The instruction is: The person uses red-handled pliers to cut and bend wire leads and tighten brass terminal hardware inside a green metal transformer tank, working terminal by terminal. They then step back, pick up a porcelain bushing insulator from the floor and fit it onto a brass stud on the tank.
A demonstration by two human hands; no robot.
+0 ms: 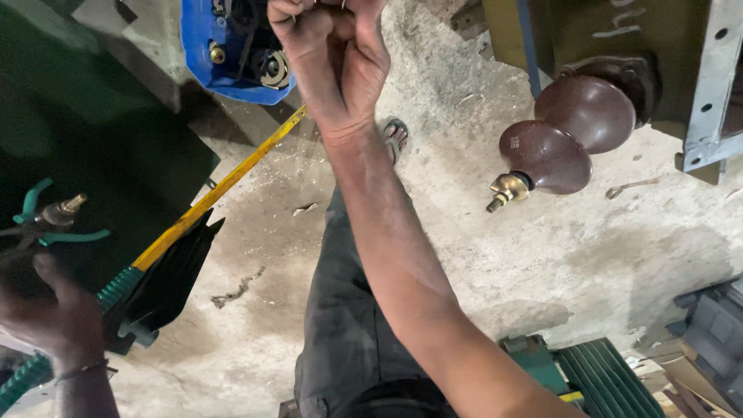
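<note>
While the camera looked straight down at the concrete floor [255,325]:
left hand: [54,310] low at the frame's left edge, blurred; sat just below green-handled pliers [46,220], whether the fingers closed on them I cannot tell.
yellow strip: [217,190] ran diagonally from a green coiled hose [116,288] up toward the blue housing [203,54].
right hand: [329,54] was raised, fingers curled tight in a fist, apparently pinching thin wire by the housing.
brown insulator: [569,135] jutted from the olive tank, brass tip outward, untouched.

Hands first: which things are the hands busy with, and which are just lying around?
Busy with:
right hand, fist closed by the blue housing
left hand at the green-handled pliers

Lying around:
brown insulator
yellow strip
small spanner on the floor
</note>
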